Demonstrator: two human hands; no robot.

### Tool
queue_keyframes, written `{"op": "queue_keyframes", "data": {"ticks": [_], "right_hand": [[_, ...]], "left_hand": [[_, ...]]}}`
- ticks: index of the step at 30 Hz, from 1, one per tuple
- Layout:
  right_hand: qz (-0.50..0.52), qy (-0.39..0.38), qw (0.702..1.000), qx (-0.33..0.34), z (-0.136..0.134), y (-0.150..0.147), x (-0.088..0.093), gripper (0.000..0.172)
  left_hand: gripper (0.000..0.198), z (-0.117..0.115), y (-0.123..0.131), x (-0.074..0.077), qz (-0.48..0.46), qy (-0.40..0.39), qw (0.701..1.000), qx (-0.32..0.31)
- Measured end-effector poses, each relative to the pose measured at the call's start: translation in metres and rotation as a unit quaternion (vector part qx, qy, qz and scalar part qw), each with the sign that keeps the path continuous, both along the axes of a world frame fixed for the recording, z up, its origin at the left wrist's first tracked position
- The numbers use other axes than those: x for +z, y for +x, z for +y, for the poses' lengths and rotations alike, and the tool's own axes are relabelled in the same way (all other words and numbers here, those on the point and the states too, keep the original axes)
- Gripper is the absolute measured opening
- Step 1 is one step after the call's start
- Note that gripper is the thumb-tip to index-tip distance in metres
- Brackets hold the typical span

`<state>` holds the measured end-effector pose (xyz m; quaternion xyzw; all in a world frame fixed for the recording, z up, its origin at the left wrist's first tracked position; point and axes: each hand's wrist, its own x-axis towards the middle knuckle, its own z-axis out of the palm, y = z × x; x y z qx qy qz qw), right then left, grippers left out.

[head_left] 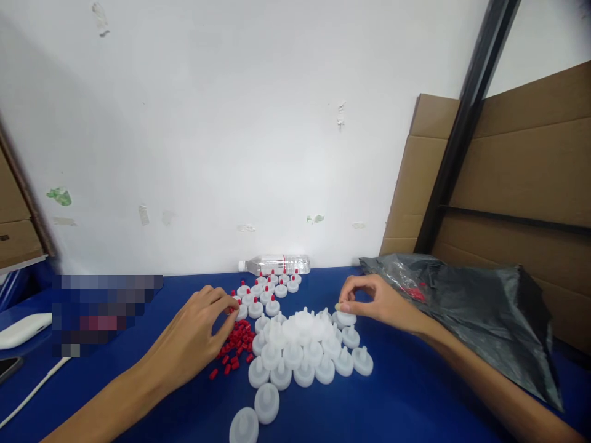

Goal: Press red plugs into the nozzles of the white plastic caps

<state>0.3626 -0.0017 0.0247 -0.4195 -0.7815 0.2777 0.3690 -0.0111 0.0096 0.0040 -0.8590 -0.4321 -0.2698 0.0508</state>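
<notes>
My left hand is closed, thumb and forefinger at a white nozzle lid with a red tip cap at the near left of the capped group. Below those fingers lies a pile of small loose red tip caps, partly hidden by the hand. On the right, my right hand pinches a white nozzle lid at the edge of a heap of uncapped white lids. Behind the heap, several lids with red tips stand upright on the blue table.
A clear bottle lies on its side against the white wall. A dark plastic bag with red pieces showing takes up the right side. At left are a white device, a cable and a phone's edge. Cardboard stands right.
</notes>
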Motion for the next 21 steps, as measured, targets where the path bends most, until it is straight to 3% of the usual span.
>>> {"op": "queue_keyframes", "data": {"ticks": [21], "right_hand": [[-0.048, -0.016, 0.998, 0.028, -0.0038, 0.0006, 0.0032, 0.027]], "left_hand": [[0.027, 0.0013, 0.0006, -0.0040, 0.005, -0.011, 1.000, -0.014]]}}
